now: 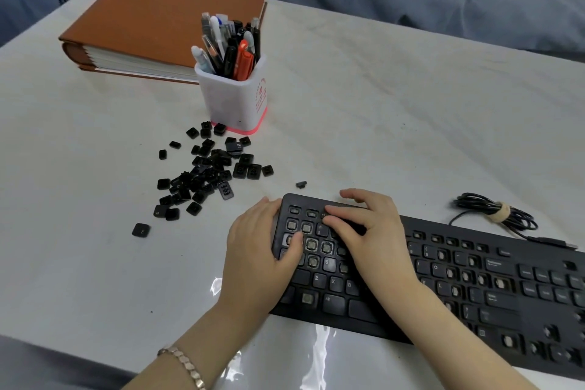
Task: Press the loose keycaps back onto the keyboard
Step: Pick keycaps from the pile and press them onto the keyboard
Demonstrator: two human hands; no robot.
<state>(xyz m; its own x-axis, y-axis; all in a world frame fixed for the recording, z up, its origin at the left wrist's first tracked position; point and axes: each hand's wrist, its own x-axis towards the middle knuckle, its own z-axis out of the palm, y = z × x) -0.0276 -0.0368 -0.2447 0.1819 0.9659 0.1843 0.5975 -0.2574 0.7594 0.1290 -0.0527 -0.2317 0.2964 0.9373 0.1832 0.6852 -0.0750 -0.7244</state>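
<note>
Currently the person is working at the left end of the black keyboard [443,226], which is lying at an angle on the white table [380,104] with many of its switch sockets [311,244] showing bare. The right hand [370,231] is arching over the number row, its fingertips [330,209] bearing down on the keys there. It is grasping nothing that can be seen, and whether a keycap is lying under those fingertips is hidden. The left hand [256,247] is bracing the keyboard's left end, with its fingers lying relaxed along the edge and its thumb [294,242] resting on the key bed, clenched round nothing. The loose keycaps [209,171] are lying in a heap on the table well to the left of the keyboard, in front of a white pen holder [234,98]. A single stray keycap [301,184] is sitting just beyond the keyboard's far edge.

Judging by the pose, a cap is probably being pressed home. To do this step well, the cap should be sitting square over its socket before force is applied, and the push should be going straight down through the cap's middle, not through one corner. The bracing hand is serving to stop the board sliding on the glossy surface. A seated cap should be standing level with its neighbours; a tilted one needs lifting and re-seating.
</note>
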